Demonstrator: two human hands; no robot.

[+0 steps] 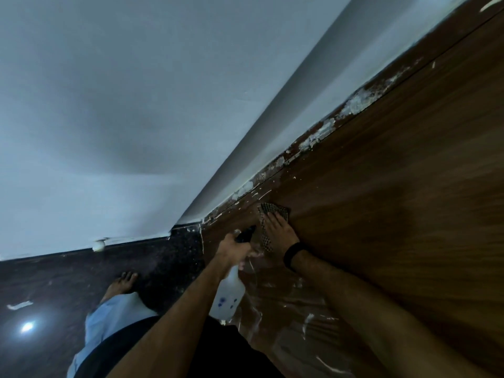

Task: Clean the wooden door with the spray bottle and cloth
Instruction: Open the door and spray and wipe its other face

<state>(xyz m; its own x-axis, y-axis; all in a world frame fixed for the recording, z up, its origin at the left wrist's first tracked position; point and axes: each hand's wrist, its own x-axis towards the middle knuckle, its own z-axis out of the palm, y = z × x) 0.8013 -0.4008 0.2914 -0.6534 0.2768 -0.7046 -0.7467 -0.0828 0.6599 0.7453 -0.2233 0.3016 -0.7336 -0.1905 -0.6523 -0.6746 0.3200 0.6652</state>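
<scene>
Forearms nearest cam: my left hand (234, 248) grips spray bottle (228, 293) by its neck, nozzle aimed at wooden door (395, 186) low near frame, while right hand (278, 230) presses cloth (268, 214) flat w/ straight fingers, prob. to wipe the wetted patch.

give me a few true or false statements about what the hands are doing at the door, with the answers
1. The left hand grips the spray bottle. True.
2. The right hand lies flat on the checked cloth, pressing it against the wooden door. True.
3. The cloth is plain white. False: it has a dark checked pattern.
4. The right wrist is bare. False: a black wristband sits on it.
5. White paint smears run along the door's edge by the wall. True.
6. The spray bottle stands on the floor. False: it is held up in the air near the door.
</scene>
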